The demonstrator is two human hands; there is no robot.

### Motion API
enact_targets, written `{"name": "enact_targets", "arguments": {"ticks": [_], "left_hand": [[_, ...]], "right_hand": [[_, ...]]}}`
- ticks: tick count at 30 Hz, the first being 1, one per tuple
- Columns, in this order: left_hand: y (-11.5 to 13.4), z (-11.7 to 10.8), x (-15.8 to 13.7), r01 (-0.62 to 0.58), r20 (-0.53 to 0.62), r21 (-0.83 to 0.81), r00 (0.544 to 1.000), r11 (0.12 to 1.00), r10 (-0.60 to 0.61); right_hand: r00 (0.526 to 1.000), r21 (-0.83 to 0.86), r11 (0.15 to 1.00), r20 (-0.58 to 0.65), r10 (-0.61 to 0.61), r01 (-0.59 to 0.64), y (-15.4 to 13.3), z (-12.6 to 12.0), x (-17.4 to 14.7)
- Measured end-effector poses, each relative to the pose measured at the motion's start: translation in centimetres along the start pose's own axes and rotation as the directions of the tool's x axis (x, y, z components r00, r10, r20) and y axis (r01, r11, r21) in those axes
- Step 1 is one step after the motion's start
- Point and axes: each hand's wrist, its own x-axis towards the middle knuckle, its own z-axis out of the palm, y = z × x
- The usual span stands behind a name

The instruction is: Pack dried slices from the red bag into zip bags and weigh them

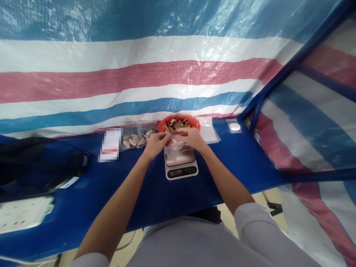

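Observation:
My left hand (157, 144) pinches the edge of a small clear plastic bag (175, 145), which hangs above a kitchen scale (180, 159). My right hand (191, 138) is closed at the bag's other side, its fingertips close to the left ones. Whether a piece is also between those fingers cannot be made out. Right behind the hands sits a red plastic bag (162, 125), open at the top, full of brown and pale curved pieces (178, 124). The scale has a white body and a dark display strip at its front.
To the left lie a clear bag of pale shell-shaped pieces (133, 140), a blurred-out paper (110, 145), a black backpack (41, 163) and a white power strip (26, 214). Flat clear bags (208, 130) and a small bagged white object (234, 127) lie right. Striped sheeting (133, 78) walls the blue table (236, 163).

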Motion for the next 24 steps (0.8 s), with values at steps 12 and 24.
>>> {"name": "enact_targets", "arguments": {"ticks": [12, 24], "left_hand": [[-0.4, -1.0, -1.2, -0.296, -0.114, 0.573, 0.895, 0.765, 0.432], [-3.9, 0.8, -0.1, -0.527, 0.063, 0.415, 0.83, 0.741, 0.555]], "right_hand": [[0.985, 0.082, 0.99, -0.117, 0.124, -0.115, -1.4, -0.5, 0.2], [0.97, 0.337, 0.91, 0.08, 0.229, -0.243, -4.2, -0.6, 0.3]]}}
